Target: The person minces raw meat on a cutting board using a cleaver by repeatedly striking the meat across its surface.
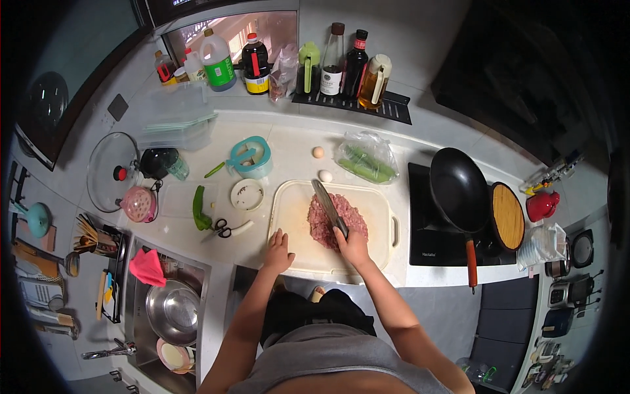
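Note:
My right hand is closed around the dark handle of a kitchen knife. The blade lies over a flat heap of minced meat on a cream plastic cutting board. My left hand rests on the board's near left edge, fingers slightly apart, holding nothing. Two eggs, a brown one and a paler one, sit behind the board. Left of it are a small white dish, a white scallion piece, black-handled scissors and a green pepper.
Behind the board lies a plastic bag of green vegetables. A black wok stands on the cooktop at right. At left are a turquoise container, a glass lid and a sink holding a metal bowl. Bottles line the back ledge.

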Demonstrator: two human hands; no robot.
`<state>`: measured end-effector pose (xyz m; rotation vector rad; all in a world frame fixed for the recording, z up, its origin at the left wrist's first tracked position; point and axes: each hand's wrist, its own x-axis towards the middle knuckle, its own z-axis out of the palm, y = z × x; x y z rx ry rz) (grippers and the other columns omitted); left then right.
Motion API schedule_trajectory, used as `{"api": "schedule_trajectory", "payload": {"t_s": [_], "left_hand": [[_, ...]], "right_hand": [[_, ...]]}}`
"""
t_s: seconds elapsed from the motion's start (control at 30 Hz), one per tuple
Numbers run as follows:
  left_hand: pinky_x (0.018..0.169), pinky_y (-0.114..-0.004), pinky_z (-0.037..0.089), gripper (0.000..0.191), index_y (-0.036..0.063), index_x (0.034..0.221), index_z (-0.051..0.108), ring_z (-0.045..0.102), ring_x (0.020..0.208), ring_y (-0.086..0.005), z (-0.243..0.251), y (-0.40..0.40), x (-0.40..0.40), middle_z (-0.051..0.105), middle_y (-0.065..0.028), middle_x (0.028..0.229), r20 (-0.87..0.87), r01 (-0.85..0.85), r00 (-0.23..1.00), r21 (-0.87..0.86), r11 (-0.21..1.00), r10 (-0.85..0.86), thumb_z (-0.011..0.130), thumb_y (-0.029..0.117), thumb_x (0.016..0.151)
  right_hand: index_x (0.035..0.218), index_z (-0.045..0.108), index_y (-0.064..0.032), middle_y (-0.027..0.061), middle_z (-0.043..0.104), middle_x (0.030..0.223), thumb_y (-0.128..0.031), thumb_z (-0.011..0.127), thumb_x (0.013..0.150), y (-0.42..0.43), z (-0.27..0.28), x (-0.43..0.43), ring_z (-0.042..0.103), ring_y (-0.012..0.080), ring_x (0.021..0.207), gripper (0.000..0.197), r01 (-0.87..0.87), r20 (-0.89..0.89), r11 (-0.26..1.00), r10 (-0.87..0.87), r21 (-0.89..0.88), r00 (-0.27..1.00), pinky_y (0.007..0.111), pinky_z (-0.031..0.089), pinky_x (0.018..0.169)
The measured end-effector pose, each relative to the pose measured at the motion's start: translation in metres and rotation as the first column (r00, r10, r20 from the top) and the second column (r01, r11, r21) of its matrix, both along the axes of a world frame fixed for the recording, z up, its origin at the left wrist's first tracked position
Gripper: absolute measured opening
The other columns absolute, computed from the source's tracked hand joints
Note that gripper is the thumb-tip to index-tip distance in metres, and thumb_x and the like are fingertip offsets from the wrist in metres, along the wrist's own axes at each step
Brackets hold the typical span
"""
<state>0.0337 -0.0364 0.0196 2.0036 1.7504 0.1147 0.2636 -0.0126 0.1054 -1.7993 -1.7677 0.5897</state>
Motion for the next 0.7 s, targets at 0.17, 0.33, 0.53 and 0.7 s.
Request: {"api": "schedule_trajectory", "payload": {"t_s": [0.17, 0.33, 0.53, 0.7], "left_hand": [[0.105, -0.036, 0.02, 0.069, -0.0015, 0.131, 0.027, 0.016, 0.13, -0.0324, 0.007, 0.004, 0.008, 0.015, -0.0202, 0.14, -0.006, 0.0, 1.0, -0.002, 1.0, 0.0, 0.057, 0.029, 0.076], [0.105, -0.036, 0.019, 0.069, -0.0009, 0.13, 0.028, 0.016, 0.129, -0.0323, -0.003, 0.0, -0.001, 0.016, -0.0198, 0.14, -0.005, -0.015, 1.0, 0.023, 1.0, 0.015, 0.057, 0.029, 0.075], [0.105, -0.037, 0.019, 0.069, -0.0003, 0.13, 0.029, 0.017, 0.129, -0.0329, 0.002, 0.003, 0.006, 0.018, -0.0196, 0.14, -0.002, -0.003, 1.0, 0.029, 1.0, 0.003, 0.058, 0.029, 0.075], [0.105, -0.037, 0.02, 0.07, -0.0009, 0.129, 0.03, 0.019, 0.128, -0.0335, -0.009, -0.001, -0.001, 0.018, -0.0203, 0.139, 0.017, -0.021, 1.0, 0.06, 0.998, 0.02, 0.059, 0.029, 0.074]], "right_hand": [[0.071, 0.06, 0.006, 0.0275, 0.055, 0.062, -0.041, 0.053, 0.08, 0.001, -0.036, 0.003, 0.057, 0.0413, 0.059, 0.049, 0.006, 0.093, 1.0, -0.009, 0.029, 0.996, 0.046, 0.046, 0.058], [0.077, 0.059, 0.0078, 0.027, 0.054, 0.06, -0.039, 0.054, 0.08, 0.001, 0.004, -0.008, 0.056, 0.04, 0.057, 0.047, 0.023, -0.001, 1.0, -0.023, 0.01, 1.0, 0.046, 0.044, 0.056], [0.07, 0.06, 0.0071, 0.0261, 0.054, 0.058, -0.039, 0.055, 0.08, 0.005, -0.038, 0.002, 0.056, 0.0403, 0.056, 0.048, 0.019, 0.133, 0.999, -0.024, 0.035, 0.991, 0.046, 0.044, 0.056], [0.073, 0.06, 0.0075, 0.0272, 0.056, 0.063, -0.042, 0.052, 0.08, 0.001, -0.009, -0.007, 0.058, 0.0406, 0.063, 0.051, 0.037, 0.028, 0.999, -0.037, 0.016, 0.999, 0.045, 0.045, 0.059]]}}
